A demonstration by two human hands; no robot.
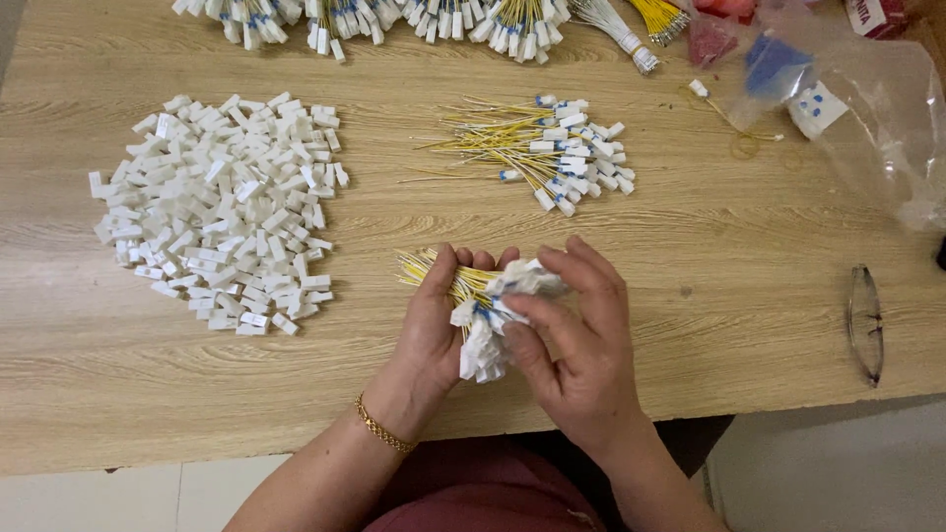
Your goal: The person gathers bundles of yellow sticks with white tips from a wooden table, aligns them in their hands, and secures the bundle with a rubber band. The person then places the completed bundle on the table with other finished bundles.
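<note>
Wire bundle (478, 310), yellow leads with white connectors, sits at near table edge, gripped by both hands: left hand (434, 325) wraps it, right hand (576, 340) pinches connector end. Clear plastic bag (867, 108) with blue-white packets far right; red box (877, 15) at top corner.

At the near edge of a wooden table (690, 325), a person's left hand (434, 335) and right hand (581, 345) close together around a bundle of wired connectors (483, 300). A heap of loose connector housings (222, 207) lies to the left, and a smaller pile of wired connectors (547, 153) sits just behind the hands. Tied bundles (394, 20) line the far edge, a plastic bag (867, 108) rests at the far right, and a pair of glasses (865, 323) lies near the right edge.
</note>
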